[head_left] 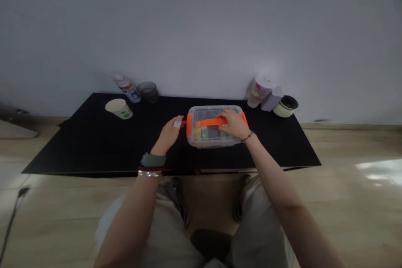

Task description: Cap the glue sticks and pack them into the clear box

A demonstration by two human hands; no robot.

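Note:
A clear plastic storage box point(216, 143) with orange end latches stands on the black table, its lid on. Small yellow and green items show through its wall. My right hand point(234, 123) reaches over the lid, its fingers closed around the right part of the orange carry handle point(207, 122). Just left of the box, my left hand point(169, 135) has its fingers closed at the left latch point(189, 124). A small white and blue patch and a bit of red show at its fingertips; what they belong to is too small to tell.
On the black table point(125, 146), a paper cup point(121, 109), a spray can point(128, 90) and a dark glass bowl point(148, 92) stand at left. A tumbler point(259, 92), a pale carton point(271, 99) and a black-lidded pot point(285, 106) stand back right, before the wall.

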